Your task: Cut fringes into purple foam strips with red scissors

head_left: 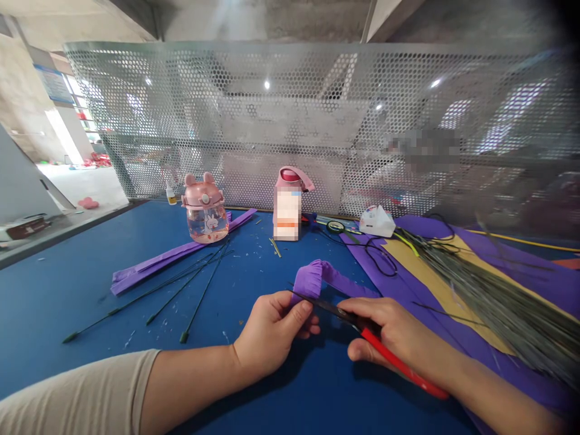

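Note:
Between thumb and fingers, my left hand pinches one end of a purple crepe paper strip. The strip arches up and trails off to the right, behind my right hand. That hand grips scissors with red handles and dark blades. The blades lie across the strip's held edge, close to my left thumb; whether they are parted I cannot make out. Left of my hands, several green wrapped wire stems with small dark tips rest on the blue table.
Folded purple paper strips lie behind the stems. A pink bear-eared water bottle and a pink flask stand toward the back. At right, a bundle of wires covers purple and tan paper sheets. A perforated metal screen rises behind.

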A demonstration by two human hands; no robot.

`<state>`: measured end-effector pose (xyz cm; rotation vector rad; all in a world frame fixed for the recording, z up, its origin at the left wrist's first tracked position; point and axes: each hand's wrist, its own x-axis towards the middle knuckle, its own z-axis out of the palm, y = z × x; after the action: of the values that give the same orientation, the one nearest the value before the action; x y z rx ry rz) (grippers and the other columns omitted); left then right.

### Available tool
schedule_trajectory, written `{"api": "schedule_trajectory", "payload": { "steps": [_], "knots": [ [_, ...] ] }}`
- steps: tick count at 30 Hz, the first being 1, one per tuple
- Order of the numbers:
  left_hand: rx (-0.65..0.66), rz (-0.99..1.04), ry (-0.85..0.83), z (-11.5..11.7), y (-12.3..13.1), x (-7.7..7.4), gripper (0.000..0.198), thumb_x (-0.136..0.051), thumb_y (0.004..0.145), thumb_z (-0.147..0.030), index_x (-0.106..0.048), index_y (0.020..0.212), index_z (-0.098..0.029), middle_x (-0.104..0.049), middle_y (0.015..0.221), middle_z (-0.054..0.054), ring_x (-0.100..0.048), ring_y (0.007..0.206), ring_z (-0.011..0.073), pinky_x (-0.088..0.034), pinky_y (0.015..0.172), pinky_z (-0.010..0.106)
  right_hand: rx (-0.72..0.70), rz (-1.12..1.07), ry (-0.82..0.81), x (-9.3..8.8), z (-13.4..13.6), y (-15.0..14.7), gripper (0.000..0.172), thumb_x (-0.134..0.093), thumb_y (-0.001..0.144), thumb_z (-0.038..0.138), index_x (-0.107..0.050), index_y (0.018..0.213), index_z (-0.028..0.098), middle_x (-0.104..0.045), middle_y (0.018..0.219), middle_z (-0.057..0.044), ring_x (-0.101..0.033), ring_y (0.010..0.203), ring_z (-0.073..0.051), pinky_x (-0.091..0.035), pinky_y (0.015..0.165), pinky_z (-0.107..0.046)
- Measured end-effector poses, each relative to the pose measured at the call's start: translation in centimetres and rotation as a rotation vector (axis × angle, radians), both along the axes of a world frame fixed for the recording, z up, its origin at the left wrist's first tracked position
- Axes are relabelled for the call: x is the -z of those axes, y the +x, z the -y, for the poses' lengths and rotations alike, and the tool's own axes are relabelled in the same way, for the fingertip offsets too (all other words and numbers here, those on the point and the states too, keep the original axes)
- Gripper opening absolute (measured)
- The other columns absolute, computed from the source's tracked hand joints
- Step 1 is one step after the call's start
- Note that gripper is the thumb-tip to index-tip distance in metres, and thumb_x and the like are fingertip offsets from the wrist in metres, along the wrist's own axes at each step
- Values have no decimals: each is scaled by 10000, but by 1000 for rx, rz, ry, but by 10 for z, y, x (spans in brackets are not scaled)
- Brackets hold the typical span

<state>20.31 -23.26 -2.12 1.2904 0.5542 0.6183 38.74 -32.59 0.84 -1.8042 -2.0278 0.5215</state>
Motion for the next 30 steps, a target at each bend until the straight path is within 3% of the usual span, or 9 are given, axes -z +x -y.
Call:
{"api": "schedule_trajectory", "payload": {
  "steps": [10,16,24,30],
  "knots": [
    [15,-26,41,0,-1,1,362,-580,750,-489,-592,742,-128,-631,706,38,-612,626,117,-446,540,199,26,-52,-10,-3,2,-3,365,-599,761,525,-627,848,172,-505,640,12,-377,536,-107,-319,473,-204],
    [148,-91,33,-6,-4,-1,408,-548,759,-517,-557,910,-138,-613,888,71,-635,610,125,-399,418,159,22,-35,-12,-2,1,1,367,-576,779,526,-616,828,164,-502,635,14,-377,535,-105,-317,475,-201],
    [154,-91,-10,-9,-4,0,398,-570,744,-521,-580,810,-129,-611,688,29,-614,596,109,-418,481,169,35,-31,-14,0,1,4,309,-586,791,477,-606,873,180,-531,675,4,-410,564,-112,-353,500,-203],
    [22,-33,-48,-9,-2,0,418,-607,709,-533,-585,795,-124,-629,709,46,-617,622,125,-442,526,196,73,-17,5,-1,3,2,618,-742,604,510,-513,1094,211,-586,914,-16,-514,692,-159,-433,604,-237]
  ]
}}
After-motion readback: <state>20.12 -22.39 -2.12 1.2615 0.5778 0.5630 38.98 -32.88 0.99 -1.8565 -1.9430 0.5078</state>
